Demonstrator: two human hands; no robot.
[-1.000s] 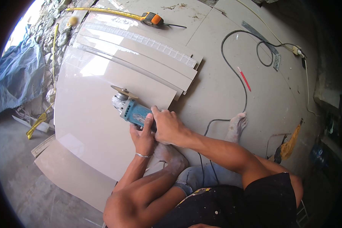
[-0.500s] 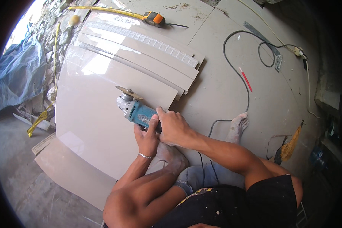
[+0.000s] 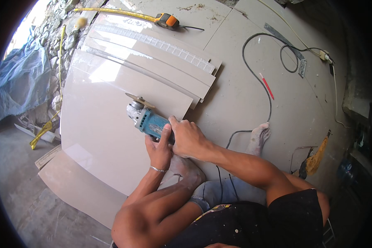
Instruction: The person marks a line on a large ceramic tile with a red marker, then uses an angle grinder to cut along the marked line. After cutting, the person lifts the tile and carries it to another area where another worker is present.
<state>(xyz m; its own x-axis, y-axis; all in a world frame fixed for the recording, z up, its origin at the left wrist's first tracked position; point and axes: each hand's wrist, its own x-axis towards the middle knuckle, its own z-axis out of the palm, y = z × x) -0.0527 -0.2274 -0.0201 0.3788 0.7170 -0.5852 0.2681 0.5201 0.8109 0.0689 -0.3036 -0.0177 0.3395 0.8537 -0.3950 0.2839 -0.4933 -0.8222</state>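
Observation:
Both my hands are closed around a blue angle grinder (image 3: 153,122) with a scuffed body and a silver gear head. My right hand (image 3: 189,138) wraps its rear end, and my left hand (image 3: 159,149) grips the body from the near side, thumb on top. A thin cutting disc (image 3: 139,100) sits on the far side of the head, tilted over a large glossy beige tile (image 3: 107,136). Whether the disc touches the tile or spins, I cannot tell. The black cord (image 3: 239,131) runs from near my lap past my right foot (image 3: 260,133).
Narrower tile strips (image 3: 165,74) lie stacked beyond the tile. A tape measure (image 3: 166,20) stretches its yellow blade left. To the right are a red pencil (image 3: 267,87), a metal square (image 3: 302,68), a plug connection (image 3: 324,55) and a yellow-handled tool (image 3: 316,157). Rubble (image 3: 70,39) and blue sheeting (image 3: 20,78) border the left.

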